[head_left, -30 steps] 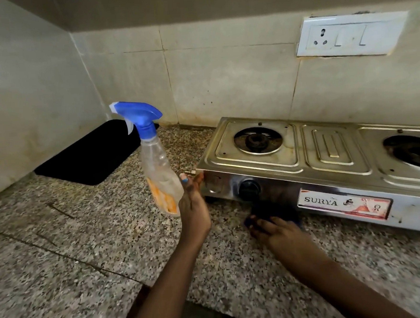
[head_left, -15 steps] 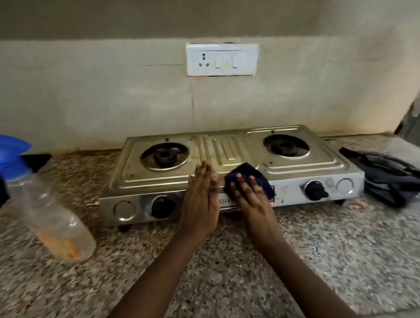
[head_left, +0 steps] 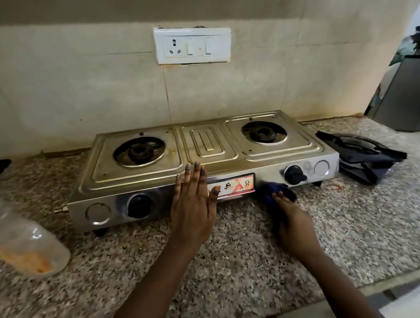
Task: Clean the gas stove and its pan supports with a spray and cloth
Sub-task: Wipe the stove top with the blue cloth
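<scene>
Pressing flat against the front edge of the gas stove [head_left: 204, 159], fingers straight: left hand [head_left: 193, 204]. Gripping a blue cloth [head_left: 276, 191] against the stove's front panel, beside its right knob: right hand [head_left: 292, 220]. Lying stacked on the tabletop [head_left: 235, 256] right of the stove: pan supports [head_left: 362, 155]. Standing left of the stove: spray bottle [head_left: 21, 241].
</scene>
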